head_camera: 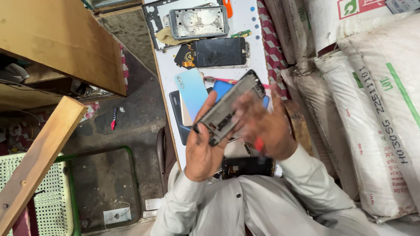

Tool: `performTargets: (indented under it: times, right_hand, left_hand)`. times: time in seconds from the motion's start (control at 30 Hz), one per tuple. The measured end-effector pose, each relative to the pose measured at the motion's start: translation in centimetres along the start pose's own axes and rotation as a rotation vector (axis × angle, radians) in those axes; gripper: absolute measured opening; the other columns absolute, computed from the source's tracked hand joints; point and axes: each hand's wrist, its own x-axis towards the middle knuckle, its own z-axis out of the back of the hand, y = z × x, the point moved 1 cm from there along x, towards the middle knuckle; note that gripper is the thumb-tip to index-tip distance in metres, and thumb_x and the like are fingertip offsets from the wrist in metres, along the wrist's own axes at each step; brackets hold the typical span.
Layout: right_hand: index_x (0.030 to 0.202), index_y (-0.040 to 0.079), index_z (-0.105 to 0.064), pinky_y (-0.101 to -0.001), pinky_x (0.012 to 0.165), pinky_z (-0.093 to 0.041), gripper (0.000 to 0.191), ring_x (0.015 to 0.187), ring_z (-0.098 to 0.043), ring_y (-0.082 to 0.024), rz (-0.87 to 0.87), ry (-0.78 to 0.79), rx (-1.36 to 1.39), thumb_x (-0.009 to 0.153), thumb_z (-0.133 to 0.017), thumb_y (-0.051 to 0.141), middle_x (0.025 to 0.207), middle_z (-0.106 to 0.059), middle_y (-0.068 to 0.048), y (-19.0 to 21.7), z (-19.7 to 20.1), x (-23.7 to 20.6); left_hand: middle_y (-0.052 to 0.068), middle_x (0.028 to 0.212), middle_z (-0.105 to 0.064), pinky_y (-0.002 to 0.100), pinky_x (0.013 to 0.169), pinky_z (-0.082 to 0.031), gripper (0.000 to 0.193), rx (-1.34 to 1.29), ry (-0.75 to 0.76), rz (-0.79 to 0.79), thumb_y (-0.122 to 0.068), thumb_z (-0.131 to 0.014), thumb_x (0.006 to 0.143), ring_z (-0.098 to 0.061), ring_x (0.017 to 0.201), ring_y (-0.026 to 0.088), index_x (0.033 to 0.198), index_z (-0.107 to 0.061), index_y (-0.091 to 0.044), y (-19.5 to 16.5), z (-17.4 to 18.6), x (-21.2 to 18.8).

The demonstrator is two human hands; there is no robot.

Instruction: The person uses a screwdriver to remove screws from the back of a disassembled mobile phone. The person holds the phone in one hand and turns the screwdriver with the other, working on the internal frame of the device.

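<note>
Sleeves: pale grey shirt sleeves point(245, 205) fill the bottom centre of the frame, nearest the camera, with both forearms rising from them.
Left hand: the left hand point(202, 146) sits at centre, palm up towards the camera; its fingers point(205, 109) are wrapped around the lower end of a phone frame.
Phone frame: the grey phone frame point(229, 108) is held aloft at the middle of the frame, tilted from lower left to upper right, above the worktop.
Right hand: the right hand point(262, 129) is blurred, just right of the phone frame and touching its edge; its fingers are curled about a small red-handled tool point(259, 144). How tightly they grip it I cannot tell.
Worktop: a white worktop point(168, 74) runs from top centre down to the hands.
On the worktop: an open metal phone shell point(199, 21) at the top, a dark screen panel point(218, 52) below it, a light blue back cover point(191, 91) left of the hands, a black phone body point(247, 167) beneath the wrists.
Sacks: white woven sacks point(372, 109) are stacked along the right side; their contents are hidden.
Floor: dark floor point(140, 118) at left.
</note>
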Motion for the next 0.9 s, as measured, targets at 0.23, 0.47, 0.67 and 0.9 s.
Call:
performTargets:
  times: [0.23,0.47,0.67,0.9]
  right_hand:
    - [0.138,0.001,-0.057,-0.0408,0.124,-0.046,0.028,0.147,-0.055,-0.032,0.170,-0.180,-0.671,0.113,-0.056,0.013,0.154,-0.055,-0.023,-2.2,1.6,3.6]
    - [0.128,0.000,-0.063,-0.0346,0.091,-0.061,0.021,0.113,-0.067,-0.019,-0.017,-0.309,-0.217,0.108,-0.060,0.004,0.139,-0.066,-0.017,-8.6,0.6,8.3]
    - [0.126,-0.001,-0.061,-0.0293,0.077,-0.067,0.020,0.092,-0.072,-0.012,-0.109,-0.364,-0.072,0.106,-0.064,0.003,0.115,-0.070,-0.013,-11.1,-0.5,8.4]
    - [0.121,0.001,-0.068,-0.0263,0.069,-0.062,0.020,0.083,-0.073,-0.014,-0.005,-0.243,-0.424,0.107,-0.064,0.014,0.114,-0.075,-0.015,-9.5,-1.1,8.3]
  left_hand:
    - [0.025,0.140,-0.057,0.059,0.100,-0.058,0.063,0.196,-0.117,-0.022,-0.048,-0.046,0.107,-0.065,0.123,0.039,0.145,-0.039,0.002,-0.9,5.1,4.7]
    - [0.020,0.137,-0.062,0.054,0.106,-0.057,0.050,0.011,-0.038,-0.130,-0.029,-0.061,0.108,-0.064,0.125,0.035,0.145,-0.047,0.002,0.7,9.0,11.0]
    - [0.016,0.153,-0.051,0.047,0.121,-0.044,0.059,0.002,-0.057,-0.246,-0.023,-0.065,0.103,-0.053,0.139,0.030,0.152,-0.038,-0.005,1.6,9.3,13.6]
    - [0.022,0.145,-0.058,0.046,0.121,-0.044,0.058,0.132,0.028,-0.217,-0.038,-0.048,0.110,-0.054,0.140,0.033,0.154,-0.035,-0.003,0.6,8.0,15.4]
